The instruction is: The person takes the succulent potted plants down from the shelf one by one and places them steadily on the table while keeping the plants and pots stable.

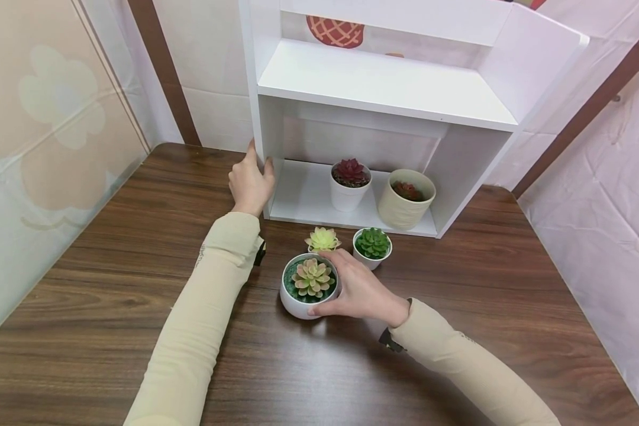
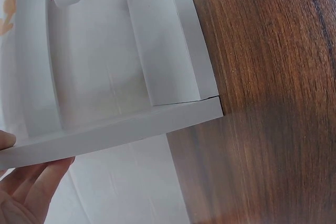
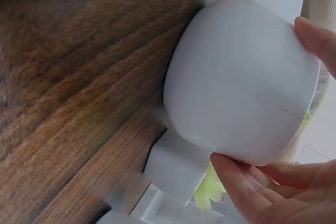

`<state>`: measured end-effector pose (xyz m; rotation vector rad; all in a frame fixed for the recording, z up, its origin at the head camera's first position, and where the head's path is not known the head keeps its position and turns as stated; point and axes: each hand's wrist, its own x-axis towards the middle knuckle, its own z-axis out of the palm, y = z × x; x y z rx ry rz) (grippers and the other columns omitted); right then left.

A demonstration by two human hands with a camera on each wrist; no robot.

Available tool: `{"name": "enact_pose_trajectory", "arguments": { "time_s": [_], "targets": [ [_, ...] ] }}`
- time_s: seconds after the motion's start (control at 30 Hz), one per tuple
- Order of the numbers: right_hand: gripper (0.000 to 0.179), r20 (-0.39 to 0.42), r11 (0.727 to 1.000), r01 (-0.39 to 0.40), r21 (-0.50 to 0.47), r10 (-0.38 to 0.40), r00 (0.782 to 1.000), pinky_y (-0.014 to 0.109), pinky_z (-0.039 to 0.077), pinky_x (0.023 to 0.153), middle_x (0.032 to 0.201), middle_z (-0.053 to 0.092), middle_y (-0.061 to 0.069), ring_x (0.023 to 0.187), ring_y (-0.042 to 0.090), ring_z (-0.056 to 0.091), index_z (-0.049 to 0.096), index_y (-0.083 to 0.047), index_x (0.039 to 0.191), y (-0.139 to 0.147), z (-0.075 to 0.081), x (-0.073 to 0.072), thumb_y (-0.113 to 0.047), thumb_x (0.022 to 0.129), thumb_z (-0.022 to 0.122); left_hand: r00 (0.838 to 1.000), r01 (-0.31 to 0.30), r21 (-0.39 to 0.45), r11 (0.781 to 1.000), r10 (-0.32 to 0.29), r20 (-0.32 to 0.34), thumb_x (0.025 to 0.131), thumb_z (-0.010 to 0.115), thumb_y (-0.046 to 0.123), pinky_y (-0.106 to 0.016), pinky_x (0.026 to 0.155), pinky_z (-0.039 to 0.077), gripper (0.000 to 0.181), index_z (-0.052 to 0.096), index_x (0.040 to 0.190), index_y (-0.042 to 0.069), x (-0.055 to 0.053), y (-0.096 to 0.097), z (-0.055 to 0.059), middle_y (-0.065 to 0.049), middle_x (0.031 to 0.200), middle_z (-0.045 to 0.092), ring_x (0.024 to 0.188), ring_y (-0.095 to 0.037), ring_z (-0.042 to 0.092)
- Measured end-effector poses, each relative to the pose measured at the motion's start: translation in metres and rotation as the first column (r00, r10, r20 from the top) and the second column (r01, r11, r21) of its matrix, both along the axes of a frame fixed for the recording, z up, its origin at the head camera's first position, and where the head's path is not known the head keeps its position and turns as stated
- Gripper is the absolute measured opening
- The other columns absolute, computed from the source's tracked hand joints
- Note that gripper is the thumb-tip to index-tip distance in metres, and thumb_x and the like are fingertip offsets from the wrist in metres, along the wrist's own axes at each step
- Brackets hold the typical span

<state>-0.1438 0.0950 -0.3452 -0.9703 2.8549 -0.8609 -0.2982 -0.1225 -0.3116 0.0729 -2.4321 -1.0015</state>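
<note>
My right hand holds a round white pot by its rim, thumb on the near side and fingers on the far side. A pinkish-green succulent sits in that pot, which stands on the table. My left hand grips the left side panel of a white shelf unit, its thumb inside and its fingers outside. Just behind the round pot is a yellow-green succulent, its small pot partly hidden. A dark green succulent in a small white pot stands to the right, by the shelf's front edge.
On the bottom shelf stand a white pot with a dark red succulent and a cream pot with a reddish plant. The brown wooden table spreads out on both sides. Light fabric walls rise around it.
</note>
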Motion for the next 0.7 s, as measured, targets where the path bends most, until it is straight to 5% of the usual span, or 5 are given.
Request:
{"name": "enact_pose_trajectory", "arguments": {
  "time_s": [0.43,0.7],
  "targets": [
    [0.09,0.097,1.0,-0.001,-0.015,0.003,0.995,0.041,0.046,0.098,0.127,0.057,0.013,0.116,0.026,0.057,0.047,0.0,0.137,0.008,0.011,-0.009,-0.044,0.068,0.085,1.0,0.002,-0.005,1.0,-0.002,-0.003,0.097,0.051,0.024,-0.058,0.077,0.049,0.048,0.044,0.142,0.011,0.001,0.001,0.0,-0.027,0.116,0.064,0.096,-0.048,0.064],
    [0.059,0.222,0.971,0.152,-0.187,-0.109,0.969,0.038,0.052,0.088,0.123,0.063,0.013,0.108,0.028,0.063,0.059,-0.003,0.126,0.023,0.029,-0.043,-0.032,0.079,0.079,1.0,0.006,-0.002,1.0,-0.006,-0.004,0.097,0.052,0.024,-0.058,0.077,0.049,0.048,0.043,0.143,0.01,0.001,0.0,0.0,-0.028,0.117,0.064,0.096,-0.048,0.064]
  ]
}}
